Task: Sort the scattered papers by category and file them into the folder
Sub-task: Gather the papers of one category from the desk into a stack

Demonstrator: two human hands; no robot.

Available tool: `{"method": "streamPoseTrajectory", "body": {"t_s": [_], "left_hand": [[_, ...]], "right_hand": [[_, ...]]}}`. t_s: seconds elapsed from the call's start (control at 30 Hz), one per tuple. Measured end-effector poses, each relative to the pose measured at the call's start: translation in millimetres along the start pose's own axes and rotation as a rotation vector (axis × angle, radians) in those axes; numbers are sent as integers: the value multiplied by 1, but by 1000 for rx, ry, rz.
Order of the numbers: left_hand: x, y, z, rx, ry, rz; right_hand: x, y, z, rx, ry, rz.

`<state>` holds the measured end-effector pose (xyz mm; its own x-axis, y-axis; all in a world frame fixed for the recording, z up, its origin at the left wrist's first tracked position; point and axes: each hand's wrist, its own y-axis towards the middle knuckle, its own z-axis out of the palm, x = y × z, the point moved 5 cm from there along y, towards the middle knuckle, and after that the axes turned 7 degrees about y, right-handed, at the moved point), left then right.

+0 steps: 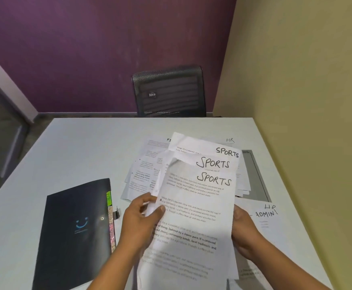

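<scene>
Both hands, left hand [141, 218] and right hand [244, 231], grip the crinkled SPORTS sheets [194, 206] by their edges; the smooth black folder [74, 231] lies lower left on the table [83, 147].

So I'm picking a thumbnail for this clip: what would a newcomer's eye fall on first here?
First, the fan of SPORTS sheets held up mid-frame, with the left hand and right hand gripping its sides. Next comes the black folder, lying flat on the table to the left. Then the loose papers spread behind the sheets.
</scene>
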<state>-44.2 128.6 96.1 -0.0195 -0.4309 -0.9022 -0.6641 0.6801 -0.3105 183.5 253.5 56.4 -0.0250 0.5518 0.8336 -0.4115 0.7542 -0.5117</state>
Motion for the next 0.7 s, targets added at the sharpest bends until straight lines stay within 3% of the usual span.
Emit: {"method": "streamPoseTrajectory", "body": {"t_s": [0.17, 0.33, 0.5, 0.7], "left_hand": [[13, -9, 11, 86, -148, -94], [23, -26, 24, 101, -289, -122], [7, -35, 28, 98, -215, 38], [-3, -39, 33, 127, -27, 174]], "right_hand": [[-3, -16, -6, 39, 187, 78], [0, -34, -4, 163, -11, -65], [11, -41, -20, -26, -233, -264], [12, -46, -35, -169, -215, -308]]}}
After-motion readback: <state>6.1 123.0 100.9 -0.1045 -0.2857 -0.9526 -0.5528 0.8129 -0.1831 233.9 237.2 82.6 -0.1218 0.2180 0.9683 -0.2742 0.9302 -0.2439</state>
